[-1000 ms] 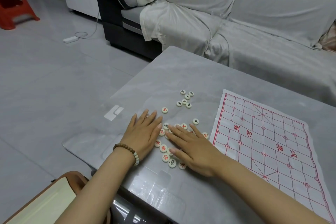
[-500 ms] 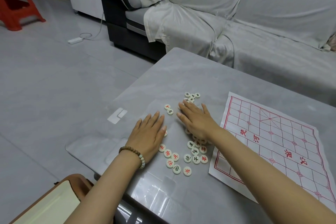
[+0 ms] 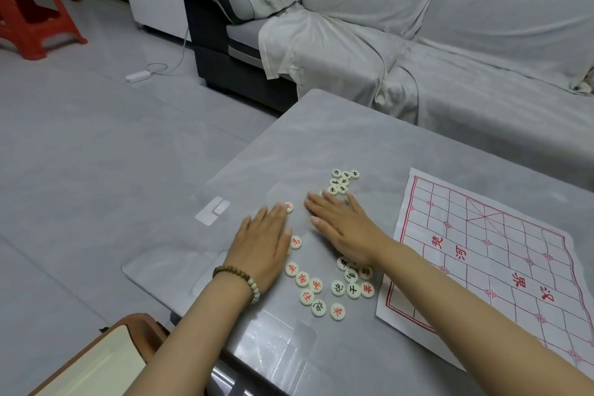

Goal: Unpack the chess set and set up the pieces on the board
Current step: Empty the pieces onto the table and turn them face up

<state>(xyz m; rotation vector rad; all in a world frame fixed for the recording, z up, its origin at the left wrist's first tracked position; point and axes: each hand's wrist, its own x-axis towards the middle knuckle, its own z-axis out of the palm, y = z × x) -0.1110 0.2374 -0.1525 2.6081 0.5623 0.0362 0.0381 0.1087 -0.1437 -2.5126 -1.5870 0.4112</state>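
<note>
— Where is everything?
— On the grey table [image 3: 353, 132], the paper xiangqi board [image 3: 482, 251] lies flat at three o'clock from the hands, with no piece on it.
— And the hands?
— The left hand [image 3: 260, 247] and right hand [image 3: 344, 228] lie palm-down, fingers straight, gripping nothing.
— Advice?
— Slide lightly, I'd say, sorting by colour and keeping faces up. The black-lettered discs [image 3: 343, 182] cluster at twelve o'clock; cream discs [image 3: 316, 285], red and black mixed, lie at six.

Right hand [image 3: 345, 228] has slid off the near pieces [image 3: 352, 280], now uncovered by its wrist, and up to the far black-lettered cluster [image 3: 342, 182]. Left hand [image 3: 262, 247] crept forward too, fingertips now touching a lone red piece [image 3: 288, 207].
</note>
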